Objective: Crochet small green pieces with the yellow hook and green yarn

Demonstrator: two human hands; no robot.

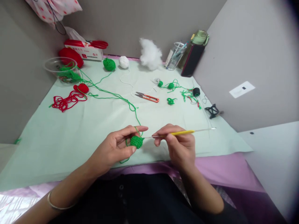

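Observation:
Between the thumb and fingers of my left hand point(116, 146) is a small, rounded green crochet piece point(136, 142). Green yarn point(130, 105) loops over the left index finger and trails back across the table. My right hand point(178, 143) is closed around the yellow handle of a crochet hook point(182, 132). The hook's thin metal shaft points left, and its tip meets the right edge of the green piece at a loop. The metal at the hook's other end sticks out to the right.
Orange thread snips point(147, 97) lie mid-table. Behind them are a green yarn ball point(109, 64), a white yarn ball point(123, 62) and white stuffing point(150, 54). Red yarn point(70, 101) and a plastic tub point(61, 70) sit left. At right are a phone point(192, 59) and black thread spool point(196, 91).

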